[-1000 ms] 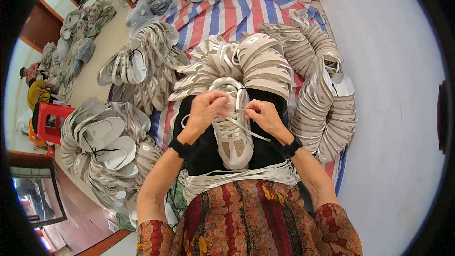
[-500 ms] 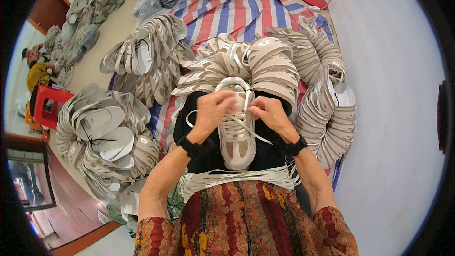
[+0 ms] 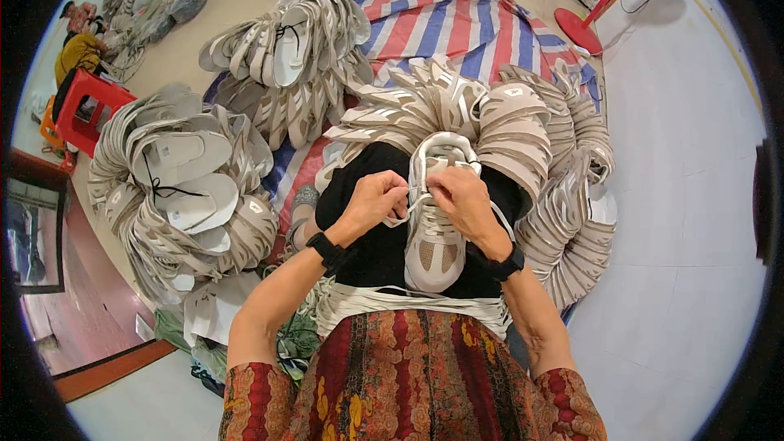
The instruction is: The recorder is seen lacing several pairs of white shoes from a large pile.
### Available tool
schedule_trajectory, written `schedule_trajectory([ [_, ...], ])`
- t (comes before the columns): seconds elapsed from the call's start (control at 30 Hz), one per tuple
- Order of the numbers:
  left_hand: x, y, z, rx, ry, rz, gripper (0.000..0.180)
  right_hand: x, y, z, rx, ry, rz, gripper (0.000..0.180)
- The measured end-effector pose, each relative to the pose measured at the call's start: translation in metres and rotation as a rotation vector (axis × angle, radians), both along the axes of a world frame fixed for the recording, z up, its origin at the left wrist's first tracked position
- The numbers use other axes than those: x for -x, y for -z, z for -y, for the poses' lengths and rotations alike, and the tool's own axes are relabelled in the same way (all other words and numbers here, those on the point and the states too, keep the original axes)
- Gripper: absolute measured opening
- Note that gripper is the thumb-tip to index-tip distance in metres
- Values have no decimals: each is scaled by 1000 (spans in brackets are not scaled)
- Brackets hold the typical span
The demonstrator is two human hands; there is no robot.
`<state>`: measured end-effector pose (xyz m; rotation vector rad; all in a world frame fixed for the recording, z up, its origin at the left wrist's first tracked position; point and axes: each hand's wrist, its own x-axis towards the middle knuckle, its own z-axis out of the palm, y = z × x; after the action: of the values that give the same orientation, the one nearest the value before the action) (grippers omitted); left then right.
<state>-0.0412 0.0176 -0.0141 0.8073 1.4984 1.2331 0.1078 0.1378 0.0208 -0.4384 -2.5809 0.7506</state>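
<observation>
Pale grey mesh and white trim: a sneaker (image 3: 435, 224) is laid on the black cloth (image 3: 367, 237) over the lap, near its middle, one end toward the person.
Laces: a white lace (image 3: 408, 211) is pinched at the shoe's tongue; the eyelets are covered by the fingers.
Left hand (image 3: 374, 202): the fingers are curled tight on the lace.
Right hand (image 3: 459, 200): the fingers are bent narrow on the same lace; the fingertips are hidden.
Wrists: a black band (image 3: 330, 251) is worn on each.
Hidden: the shoe's sole cannot be seen.
Lap's near edge: a bundle of white laces (image 3: 392, 302) is draped there.
Surroundings: fanned stacks of shoe uppers (image 3: 188, 196) are ringed around a striped tarpaulin (image 3: 457, 28).
Room: a tan floor, a red stool (image 3: 82, 106) at the left, and a pale wall at the right are seen.
</observation>
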Motion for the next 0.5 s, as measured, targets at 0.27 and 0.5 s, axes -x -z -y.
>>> schedule_trajectory([
  [0.27, -7, -6, -2, -61, -86, -36, 11, 2, -4, 2, -5, -10, -19, 13],
  [0.5, -14, -7, -14, -395, -59, -863, 3, 1, 5, -2, -49, -84, -96, 13],
])
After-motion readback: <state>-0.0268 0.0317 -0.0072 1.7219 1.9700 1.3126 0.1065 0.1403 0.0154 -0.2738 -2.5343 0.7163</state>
